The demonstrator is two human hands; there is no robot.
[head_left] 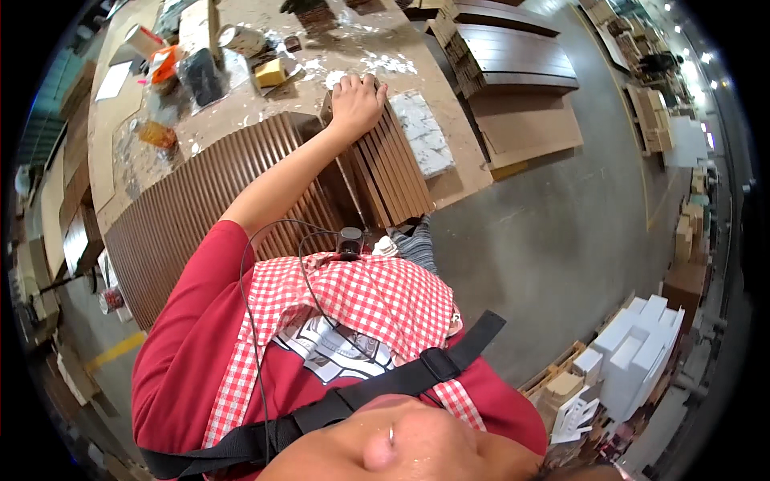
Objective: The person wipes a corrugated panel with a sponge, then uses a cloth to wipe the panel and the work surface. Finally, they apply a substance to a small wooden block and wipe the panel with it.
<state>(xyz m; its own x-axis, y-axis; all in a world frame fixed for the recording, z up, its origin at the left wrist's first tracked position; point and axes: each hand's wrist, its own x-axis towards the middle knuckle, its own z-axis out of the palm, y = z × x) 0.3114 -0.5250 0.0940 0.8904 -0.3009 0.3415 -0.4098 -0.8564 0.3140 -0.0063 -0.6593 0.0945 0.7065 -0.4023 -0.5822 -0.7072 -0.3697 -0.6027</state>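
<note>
My left hand [358, 104] reaches across a large brown ribbed panel [216, 180]. Its fingers curl over the far end of a narrower brown slatted panel [393, 164], whose long ridges run toward my body. The two brown pieces lie side by side at the near edge of a paint-spotted worktable [321, 56], with a dark gap between them. My right hand does not show. Beside the slatted panel lies a white marbled sheet [421, 132]. Beyond my hand is a yellow sponge-like block [271, 73].
A black rectangular item [200, 77], an orange container [164, 62], a jar of amber liquid [154, 134] and a pale can [241, 40] stand on the left of the table. Dark brown panels [517, 56] are stacked at right. White foam blocks [638, 353] sit on the far right floor.
</note>
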